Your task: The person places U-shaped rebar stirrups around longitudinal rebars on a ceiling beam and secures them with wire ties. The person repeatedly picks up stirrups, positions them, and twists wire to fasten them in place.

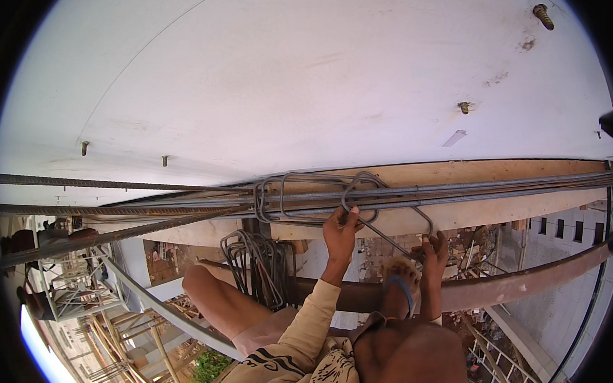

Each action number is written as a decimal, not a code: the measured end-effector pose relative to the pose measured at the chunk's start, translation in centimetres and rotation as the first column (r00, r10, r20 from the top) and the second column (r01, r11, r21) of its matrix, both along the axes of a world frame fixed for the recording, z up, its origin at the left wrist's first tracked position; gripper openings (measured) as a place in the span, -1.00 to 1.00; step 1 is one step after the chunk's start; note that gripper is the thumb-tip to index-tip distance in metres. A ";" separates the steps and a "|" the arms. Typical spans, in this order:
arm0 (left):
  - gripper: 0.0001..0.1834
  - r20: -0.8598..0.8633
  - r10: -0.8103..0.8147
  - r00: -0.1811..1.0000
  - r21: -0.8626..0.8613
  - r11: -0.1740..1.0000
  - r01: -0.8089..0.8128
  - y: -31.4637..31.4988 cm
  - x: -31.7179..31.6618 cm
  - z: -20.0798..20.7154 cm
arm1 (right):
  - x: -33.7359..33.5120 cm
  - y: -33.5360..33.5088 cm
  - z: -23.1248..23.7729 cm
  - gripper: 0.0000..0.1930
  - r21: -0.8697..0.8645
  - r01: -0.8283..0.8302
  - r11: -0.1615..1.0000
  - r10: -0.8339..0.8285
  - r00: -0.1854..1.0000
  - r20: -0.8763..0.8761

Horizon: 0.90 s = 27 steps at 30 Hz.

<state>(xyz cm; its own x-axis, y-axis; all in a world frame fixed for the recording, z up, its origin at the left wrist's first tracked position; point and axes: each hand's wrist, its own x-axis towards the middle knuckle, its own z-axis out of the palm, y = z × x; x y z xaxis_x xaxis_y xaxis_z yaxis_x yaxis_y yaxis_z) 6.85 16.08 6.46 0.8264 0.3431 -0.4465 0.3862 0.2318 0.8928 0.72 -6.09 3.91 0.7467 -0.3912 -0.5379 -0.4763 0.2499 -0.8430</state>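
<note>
A bent steel stirrup (385, 237) slants across the horizontal reinforcing bars (470, 188) in front of me. My left hand (340, 232) pinches it at the bars, thumb and fingers closed. Lower and farther right, my right hand (432, 252) has its fingers closed around the stirrup's lower end, near my sandalled foot (400, 276). Left of my left hand, several other stirrups (306, 174) stand around the bars, leaning close together. Below them hangs a dark bundle of stirrups (253, 262), beside my bent knee.
A white panel (302, 82) with protruding bolts (544, 17) rises beyond the bars. A wooden board (497, 171) runs behind them. Ribbed bars (60, 182) fan out at left. Beneath me are a reddish-brown beam (516, 283), scaffold poles (164, 355) and rubble far below.
</note>
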 end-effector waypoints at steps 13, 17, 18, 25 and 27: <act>-0.75 0.028 0.031 0.999 0.027 0.999 -0.032 1.2 0.6 0.1 | 1.9 1.3 -0.2 -0.42 -0.485 -0.280 0.828 0.319 0.948 -0.002; -0.76 0.003 0.059 0.998 -0.036 0.998 -0.058 1.2 0.2 0.5 | 5.2 0.2 0.9 -0.51 -0.648 -0.272 0.711 0.350 0.937 -0.009; -0.76 0.025 0.053 0.998 -0.030 0.998 -0.052 1.4 0.0 0.6 | 5.9 0.4 0.6 -0.59 -0.737 -0.266 0.621 0.405 0.914 0.011; -0.68 0.153 0.268 0.951 0.075 0.957 -0.282 4.9 -1.9 1.5 | 2.9 3.5 -1.0 -0.67 -0.162 -0.139 0.977 0.185 0.930 0.319; -0.60 0.042 0.194 0.980 0.342 0.919 -0.197 7.1 -3.2 2.7 | 1.8 4.8 -0.9 -0.73 -0.155 -0.264 0.952 0.300 0.906 0.300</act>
<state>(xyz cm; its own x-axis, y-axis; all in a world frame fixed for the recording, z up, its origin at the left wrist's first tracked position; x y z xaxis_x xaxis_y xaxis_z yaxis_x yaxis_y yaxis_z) 3.63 23.18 9.15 0.7298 0.6292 -0.2675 0.3578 -0.0181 0.9336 2.49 -1.29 3.06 0.9581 -0.1815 -0.2215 -0.2171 0.0436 -0.9752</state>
